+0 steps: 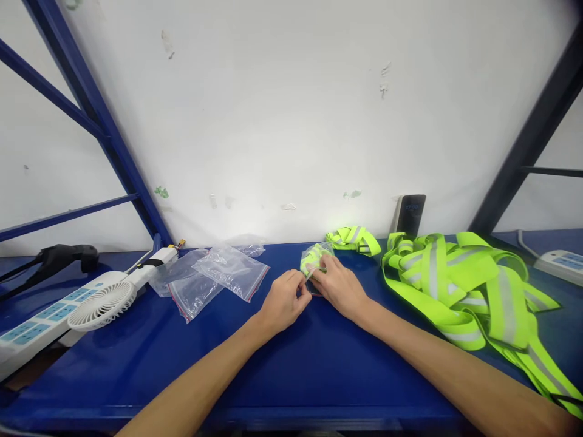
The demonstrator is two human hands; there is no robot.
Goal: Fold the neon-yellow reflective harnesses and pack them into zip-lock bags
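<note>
Both my hands meet over a small clear zip bag (314,257) stuffed with a folded neon-yellow reflective strap, lying on the blue table (291,364). My left hand (283,301) pinches the bag's near edge with closed fingers. My right hand (337,285) lies over the bag, its fingers pressed on the bag's upper edge. A folded neon strap (354,239) lies just behind the bag. Several empty clear zip bags (214,274) lie to the left of my hands.
A big heap of neon-yellow reflective straps (473,285) fills the right side. A dark phone (410,213) leans on the white wall. On the left lie a white hand fan (102,303), a power strip (31,328) and a black tool (54,258). Another power strip (562,264) sits far right.
</note>
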